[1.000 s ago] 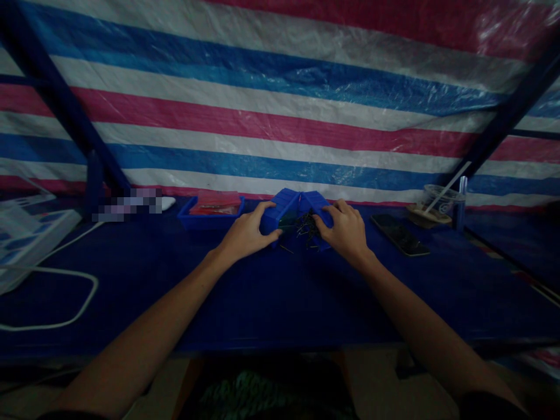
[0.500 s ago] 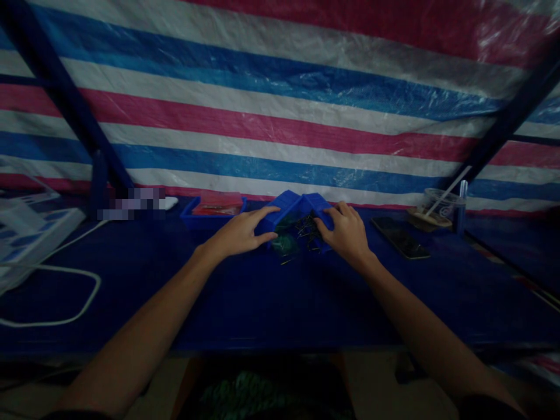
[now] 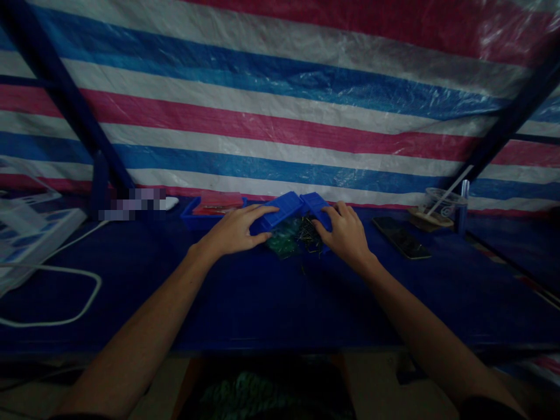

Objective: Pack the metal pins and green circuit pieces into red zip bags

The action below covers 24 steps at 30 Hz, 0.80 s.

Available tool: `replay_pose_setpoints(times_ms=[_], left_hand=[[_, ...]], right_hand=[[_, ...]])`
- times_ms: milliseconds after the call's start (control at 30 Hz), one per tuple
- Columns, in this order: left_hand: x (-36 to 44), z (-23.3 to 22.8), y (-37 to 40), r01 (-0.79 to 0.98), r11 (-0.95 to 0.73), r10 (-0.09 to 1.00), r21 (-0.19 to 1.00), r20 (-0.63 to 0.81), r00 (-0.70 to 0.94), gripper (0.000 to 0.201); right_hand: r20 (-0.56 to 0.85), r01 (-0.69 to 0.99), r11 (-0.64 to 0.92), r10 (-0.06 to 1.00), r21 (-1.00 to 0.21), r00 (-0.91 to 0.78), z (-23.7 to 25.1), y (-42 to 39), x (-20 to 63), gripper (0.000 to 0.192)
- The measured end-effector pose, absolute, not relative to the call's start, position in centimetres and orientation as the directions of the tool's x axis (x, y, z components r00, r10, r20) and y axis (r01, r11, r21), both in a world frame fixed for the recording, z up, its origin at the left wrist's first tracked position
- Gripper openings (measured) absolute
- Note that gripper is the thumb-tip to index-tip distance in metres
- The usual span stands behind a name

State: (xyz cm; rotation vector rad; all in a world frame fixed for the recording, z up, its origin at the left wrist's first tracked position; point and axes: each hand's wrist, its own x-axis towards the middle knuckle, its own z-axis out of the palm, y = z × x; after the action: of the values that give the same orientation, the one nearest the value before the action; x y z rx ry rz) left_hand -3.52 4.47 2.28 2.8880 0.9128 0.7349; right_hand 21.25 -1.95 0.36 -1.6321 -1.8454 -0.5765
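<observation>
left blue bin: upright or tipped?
Tipped. The left hand holds the left blue bin tilted, its ribbed underside up, and green parts lie spilled on the table at its mouth.

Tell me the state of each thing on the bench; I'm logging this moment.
left hand: gripping the left blue bin, tipped over
right hand: gripping the right blue bin, tipped
small dark parts: spilled between the bins
green pieces: spilled on the bench
phone: flat, screen dark
plastic cup: upright, straw in
</observation>
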Motion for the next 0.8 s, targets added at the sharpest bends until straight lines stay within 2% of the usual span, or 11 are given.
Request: replay_pose_setpoints(times_ms=[133,267,533,633,800], left_hand=[[-3.8,2.4,4.5,0.571,-0.805,0.573,0.16,0.459,0.679,0.051],[-4.0,2.6,4.4,0.592,-0.792,0.581,0.15,0.483,0.655,0.048],[-3.2,2.2,5.6,0.625,-0.761,0.58,0.177,0.618,0.531,0.04],[-2.2,2.1,7.6,0.6,-0.757,0.594,0.259,0.655,0.466,0.038],[0.7,1.9,12.3,0.596,-0.625,0.743,0.504,0.618,0.257,0.041]], right_hand=[[0.678,0.985,0.154,0.733,-0.075,-0.063,0.3,-1.9,21.3,0.032],[0.684,0.971,0.222,0.723,-0.089,-0.103,0.4,-1.7,21.9,0.035],[0.71,0.952,0.297,0.686,-0.077,-0.157,0.8,-1.8,22.5,0.043],[0.698,0.945,0.32,0.693,-0.075,-0.18,0.9,-1.9,22.6,0.049],[0.614,0.956,0.284,0.768,-0.073,-0.181,0.8,-2.1,23.9,0.065]])
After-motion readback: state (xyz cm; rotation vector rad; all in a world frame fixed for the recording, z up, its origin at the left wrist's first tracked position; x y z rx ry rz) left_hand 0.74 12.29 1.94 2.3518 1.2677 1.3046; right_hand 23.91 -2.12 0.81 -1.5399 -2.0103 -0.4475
